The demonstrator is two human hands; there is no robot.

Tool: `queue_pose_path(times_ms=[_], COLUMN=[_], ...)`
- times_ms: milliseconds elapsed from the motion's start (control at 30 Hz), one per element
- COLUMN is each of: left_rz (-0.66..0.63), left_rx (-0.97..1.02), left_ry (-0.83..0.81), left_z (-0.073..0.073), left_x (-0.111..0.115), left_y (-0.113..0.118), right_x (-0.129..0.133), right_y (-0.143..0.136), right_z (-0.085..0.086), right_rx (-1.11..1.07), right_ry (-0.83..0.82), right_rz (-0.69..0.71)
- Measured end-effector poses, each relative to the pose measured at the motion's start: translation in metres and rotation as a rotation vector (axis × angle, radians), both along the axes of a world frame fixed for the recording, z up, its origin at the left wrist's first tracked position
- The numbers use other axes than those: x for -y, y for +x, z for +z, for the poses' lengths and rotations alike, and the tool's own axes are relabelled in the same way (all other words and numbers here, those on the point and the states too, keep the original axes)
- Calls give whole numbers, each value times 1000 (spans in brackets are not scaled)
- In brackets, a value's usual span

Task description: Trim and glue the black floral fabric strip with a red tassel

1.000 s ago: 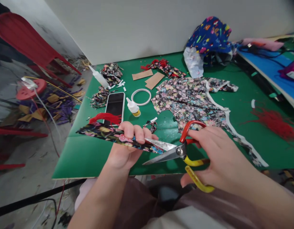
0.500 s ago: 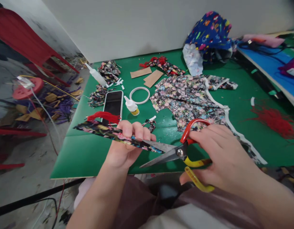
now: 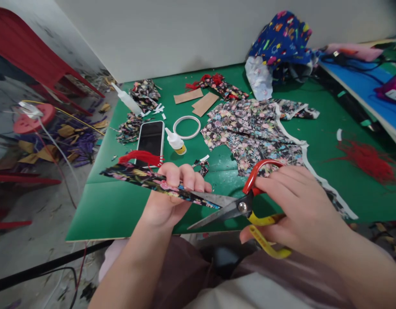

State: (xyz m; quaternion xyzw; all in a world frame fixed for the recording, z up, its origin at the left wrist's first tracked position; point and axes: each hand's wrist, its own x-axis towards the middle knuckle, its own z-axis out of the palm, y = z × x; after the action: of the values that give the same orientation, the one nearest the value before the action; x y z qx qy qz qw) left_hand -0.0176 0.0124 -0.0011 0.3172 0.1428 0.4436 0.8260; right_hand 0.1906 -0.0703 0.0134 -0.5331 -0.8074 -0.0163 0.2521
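My left hand [image 3: 178,184] is closed on a flat strip covered in black floral fabric [image 3: 136,177], with a red tassel [image 3: 141,157] at its far left end. My right hand [image 3: 291,201] grips scissors [image 3: 242,207] by their handles, one red, the other yellow and seemingly broken. The blades are spread, and the strip's right end lies between them. Part of the strip is hidden behind my left fingers. Beyond my hands lies a large piece of floral fabric [image 3: 249,133] with white edging.
On the green table [image 3: 104,214] are a phone [image 3: 151,139], a small glue bottle [image 3: 176,142], a larger white bottle [image 3: 128,101], a tape roll [image 3: 186,127], brown card pieces [image 3: 205,104] and red threads [image 3: 367,161]. A blue printed cloth [image 3: 283,43] stands at the back.
The strip and scissors stay in nearly the same pose, blades still spread around the strip's end. The whole view has shifted very slightly.
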Motion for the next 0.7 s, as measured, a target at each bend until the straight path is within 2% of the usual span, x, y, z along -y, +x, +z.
queue_pose_path(times_ms=[367,700], left_rz=[-14,-94], left_rx=[-2,93], left_ry=[-11,67], left_z=[-2,-6], left_x=[0,-2], left_y=[0,0], right_x=[0,-1], right_y=[-1,-2], right_z=[-1,0], right_rx=[-17,-38], right_ry=[-18,-44], right_rz=[4,28])
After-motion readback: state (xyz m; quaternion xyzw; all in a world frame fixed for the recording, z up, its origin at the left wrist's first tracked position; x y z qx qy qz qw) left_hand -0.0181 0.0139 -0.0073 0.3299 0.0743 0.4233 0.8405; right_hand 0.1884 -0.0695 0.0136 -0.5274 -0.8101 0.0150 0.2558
